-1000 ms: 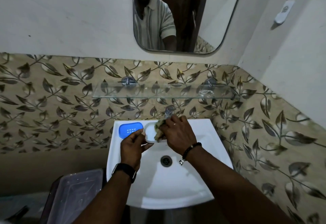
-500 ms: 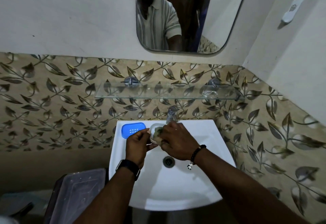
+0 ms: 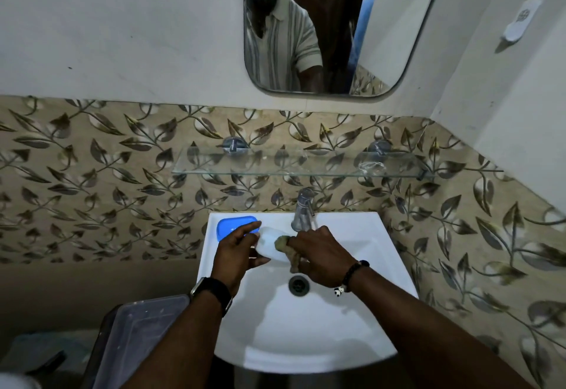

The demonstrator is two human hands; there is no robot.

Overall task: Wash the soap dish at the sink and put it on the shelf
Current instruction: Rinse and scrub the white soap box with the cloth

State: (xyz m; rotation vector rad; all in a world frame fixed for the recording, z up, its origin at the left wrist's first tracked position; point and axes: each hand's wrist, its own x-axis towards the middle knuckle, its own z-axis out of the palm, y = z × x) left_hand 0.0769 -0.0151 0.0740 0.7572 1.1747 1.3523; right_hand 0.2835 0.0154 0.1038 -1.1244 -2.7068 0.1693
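Observation:
Over the white sink (image 3: pixel 306 336), my left hand (image 3: pixel 237 252) holds a white soap dish part (image 3: pixel 271 243), tilted on its side. My right hand (image 3: pixel 320 257) presses an olive-brown scrubber (image 3: pixel 289 250) against the dish's right end. A blue soap dish part (image 3: pixel 228 226) lies flat on the sink's back left corner, partly behind my left fingers. The glass shelf (image 3: pixel 275 171) hangs on the tiled wall above the tap (image 3: pixel 301 209).
A mirror (image 3: pixel 333 21) above the shelf reflects a person in a striped shirt. The drain (image 3: pixel 298 285) lies just under my hands. A dark bin with a clear lid (image 3: pixel 134 336) stands left of the sink. A white hook holder (image 3: pixel 519 22) sticks to the right wall.
My right hand with the scrubber has slid from the dish's inside to its right end. The left hand has turned the dish, showing more of its white surface.

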